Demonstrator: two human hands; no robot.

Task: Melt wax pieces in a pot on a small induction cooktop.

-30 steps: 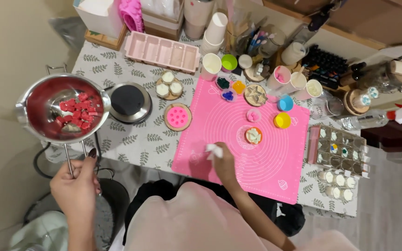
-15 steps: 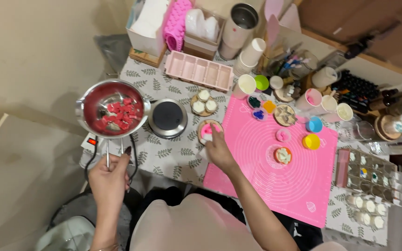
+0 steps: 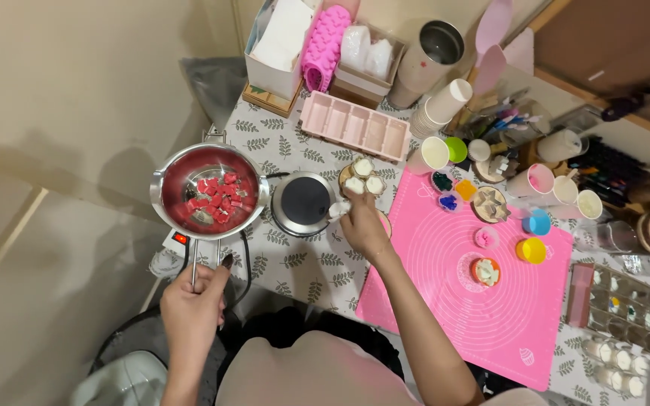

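My left hand point(image 3: 192, 306) grips the wire handle of a steel pot point(image 3: 208, 191) that holds several red chunks. It hovers off the table's left edge, next to a small round hot plate point(image 3: 302, 201). My right hand point(image 3: 361, 225) reaches over the table with a crumpled white tissue point(image 3: 338, 209) pinched in its fingers, at the hot plate's right rim. Just beyond the fingers sits a wooden coaster with three white pieces point(image 3: 363, 180).
A pink silicone mat point(image 3: 445, 301) covers the table's right half, with small colourful cups and moulds on it. A long pink mould tray point(image 3: 355, 126), paper cups, a steel tumbler and boxes stand at the back. A divided tray point(image 3: 626, 308) sits far right.
My right hand with the tissue has moved from the pink mat leftward to the hot plate's edge. The pot has stayed in my left hand. The view has shifted left.
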